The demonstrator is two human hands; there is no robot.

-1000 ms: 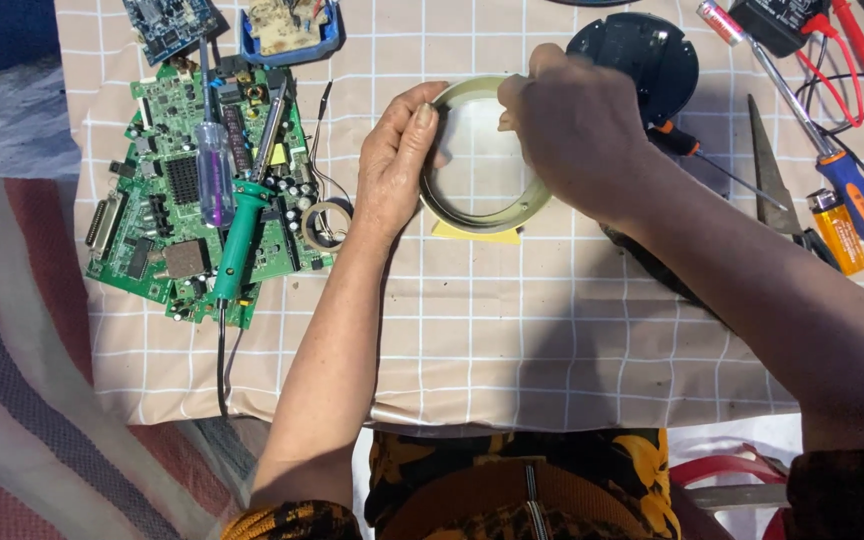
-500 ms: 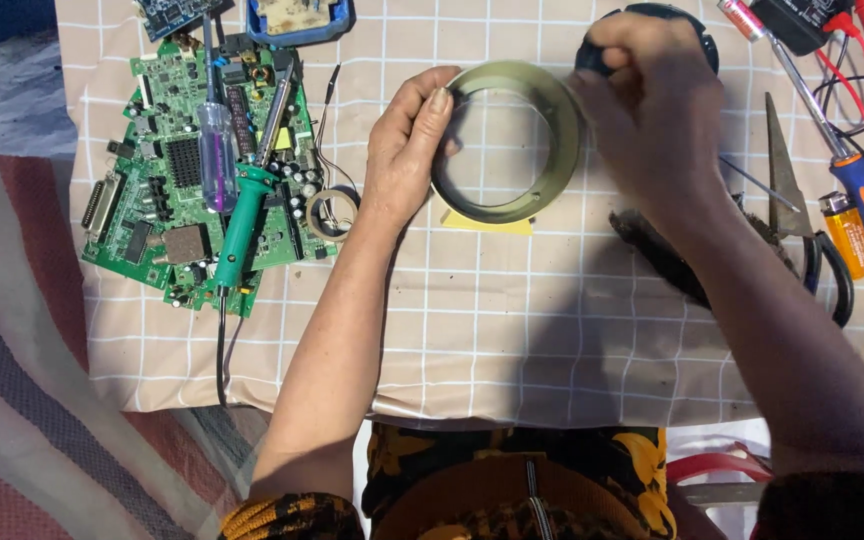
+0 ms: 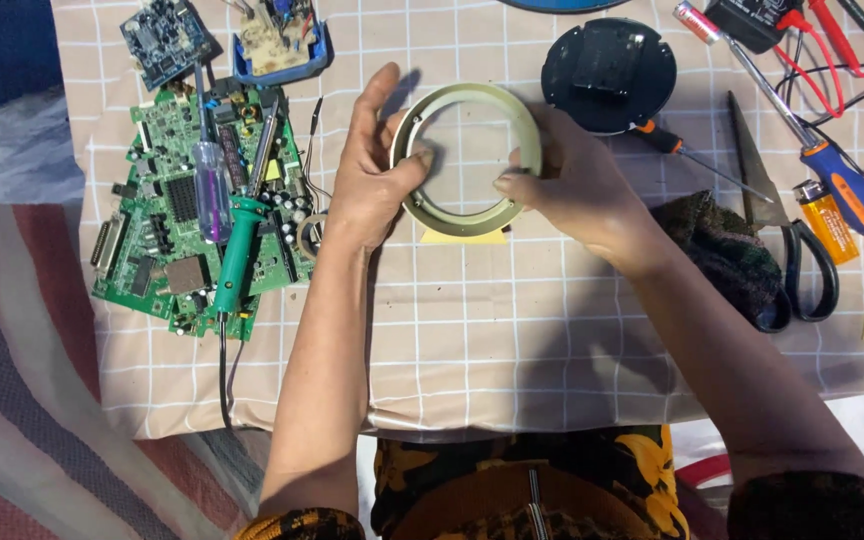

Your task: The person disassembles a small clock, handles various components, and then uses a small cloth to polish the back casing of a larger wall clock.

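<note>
A pale green ring with a clear round pane [image 3: 467,158] is held flat over the checked tablecloth [image 3: 452,330]. My left hand [image 3: 370,170] grips its left rim, thumb on the inner edge. On the right rim rests my right hand [image 3: 577,185], thumb pressing the inside. A small yellow piece [image 3: 464,236] lies on the cloth just under the ring. A black round clock body [image 3: 607,72] lies beyond my right hand.
A green circuit board [image 3: 187,210] with a green soldering iron [image 3: 237,255] and a clear-handled screwdriver [image 3: 214,190] lies at the left. Scissors [image 3: 787,230], an orange lighter [image 3: 830,222], a blue-handled screwdriver [image 3: 837,180] and a dark cloth [image 3: 722,255] sit at the right.
My right hand came off the black clock body and down onto the ring's right rim. The ring settled lower and flatter between both hands.
</note>
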